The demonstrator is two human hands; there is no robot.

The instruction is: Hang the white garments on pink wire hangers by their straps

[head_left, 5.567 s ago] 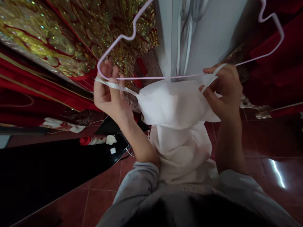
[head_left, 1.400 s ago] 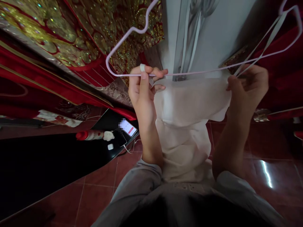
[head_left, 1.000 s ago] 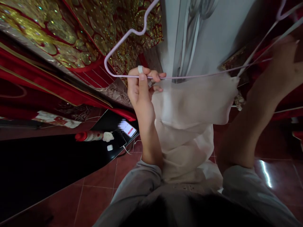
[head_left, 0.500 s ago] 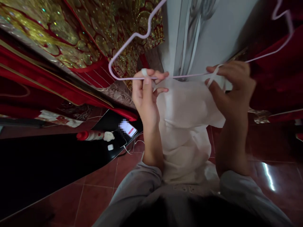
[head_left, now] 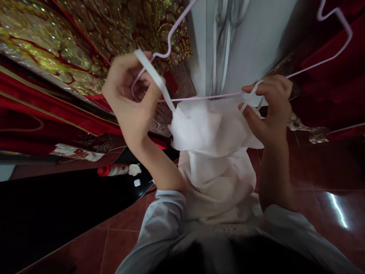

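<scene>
A pale pink hanger (head_left: 205, 97) spans the view above a white garment (head_left: 213, 127) that drapes down in front of me. My left hand (head_left: 134, 91) is at the hanger's left corner, its fingers curled around a white strap (head_left: 155, 76) that runs down to the garment's top edge. Part of the hanger shows through the curl of those fingers. At the right, my right hand (head_left: 268, 102) pinches another white strap (head_left: 252, 95) between thumb and forefinger, over the hanger's lower bar. The bar passes behind this hand.
Gold sequined red garments (head_left: 94, 42) hang at the left, and dark red cloth (head_left: 336, 76) at the right. On a black table (head_left: 57, 213) are a red-capped bottle (head_left: 111, 170) and a small white case (head_left: 137, 182). A grey-white panel (head_left: 256, 38) stands ahead.
My left hand has moved left and up from the lower bar to the hanger's corner, with a white strap now stretched from it. My right hand still pinches its strap, shifted slightly left.
</scene>
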